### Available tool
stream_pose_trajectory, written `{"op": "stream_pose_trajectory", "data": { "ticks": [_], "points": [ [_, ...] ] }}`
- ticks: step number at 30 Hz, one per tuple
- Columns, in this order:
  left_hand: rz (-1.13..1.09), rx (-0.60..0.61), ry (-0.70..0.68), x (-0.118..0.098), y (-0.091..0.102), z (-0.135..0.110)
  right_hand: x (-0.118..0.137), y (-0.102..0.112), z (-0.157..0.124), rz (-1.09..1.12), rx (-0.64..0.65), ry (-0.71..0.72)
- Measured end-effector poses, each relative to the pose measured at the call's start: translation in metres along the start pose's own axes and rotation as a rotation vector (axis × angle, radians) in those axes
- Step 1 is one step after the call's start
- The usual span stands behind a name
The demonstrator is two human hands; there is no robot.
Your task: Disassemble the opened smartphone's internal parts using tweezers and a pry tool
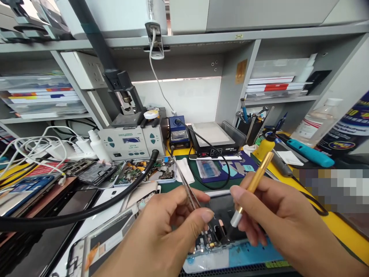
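Observation:
My left hand pinches thin metal tweezers between thumb and fingers, with their tips pointing down toward an opened phone on the blue mat. My right hand grips a gold-handled tool with a silver tip like a pen, its point just above the phone's exposed circuit board. Both hands hover close together over the phone. My fingers hide part of the board.
A soldering station and a heating plate stand at the back. Trays of circuit boards lie in the middle. A thick black hose crosses the left side over phone frames. Bottles and tools sit at right.

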State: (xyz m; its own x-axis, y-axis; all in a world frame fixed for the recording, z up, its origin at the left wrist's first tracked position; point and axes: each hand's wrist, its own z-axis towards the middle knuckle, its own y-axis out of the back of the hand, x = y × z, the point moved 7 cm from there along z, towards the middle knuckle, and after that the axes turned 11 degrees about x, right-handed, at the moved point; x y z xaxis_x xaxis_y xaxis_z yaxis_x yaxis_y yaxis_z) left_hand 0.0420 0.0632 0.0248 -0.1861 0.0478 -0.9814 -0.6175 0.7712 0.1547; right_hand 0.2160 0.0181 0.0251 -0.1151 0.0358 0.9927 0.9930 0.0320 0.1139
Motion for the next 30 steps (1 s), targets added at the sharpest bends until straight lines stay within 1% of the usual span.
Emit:
{"op": "stream_pose_trajectory", "data": {
  "ticks": [4, 6, 8, 10, 18, 25, 28, 30],
  "points": [
    [0.067, -0.019, -0.011, -0.003, -0.001, -0.001, 0.000, -0.001, -0.001, -0.088, -0.016, 0.005],
    [0.094, -0.021, -0.012, -0.004, -0.001, -0.001, 0.003, -0.003, -0.002, -0.136, -0.017, 0.039],
    [0.109, -0.028, -0.005, -0.004, -0.001, 0.000, 0.008, -0.005, -0.003, -0.197, -0.021, 0.102],
    [0.109, -0.023, 0.003, -0.005, -0.002, 0.001, 0.010, -0.006, -0.004, -0.233, -0.030, 0.121],
    [0.101, 0.000, 0.017, -0.003, -0.004, 0.002, 0.011, -0.007, -0.003, -0.298, -0.026, 0.137],
    [0.089, -0.006, 0.029, -0.004, -0.006, 0.002, 0.004, -0.009, -0.009, -0.388, 0.014, 0.128],
    [0.099, -0.015, 0.039, -0.005, -0.006, 0.001, 0.004, -0.011, -0.011, -0.438, 0.014, 0.148],
    [0.100, -0.012, 0.033, -0.006, -0.007, 0.001, 0.006, -0.011, -0.011, -0.483, -0.009, 0.178]
  ]
}}
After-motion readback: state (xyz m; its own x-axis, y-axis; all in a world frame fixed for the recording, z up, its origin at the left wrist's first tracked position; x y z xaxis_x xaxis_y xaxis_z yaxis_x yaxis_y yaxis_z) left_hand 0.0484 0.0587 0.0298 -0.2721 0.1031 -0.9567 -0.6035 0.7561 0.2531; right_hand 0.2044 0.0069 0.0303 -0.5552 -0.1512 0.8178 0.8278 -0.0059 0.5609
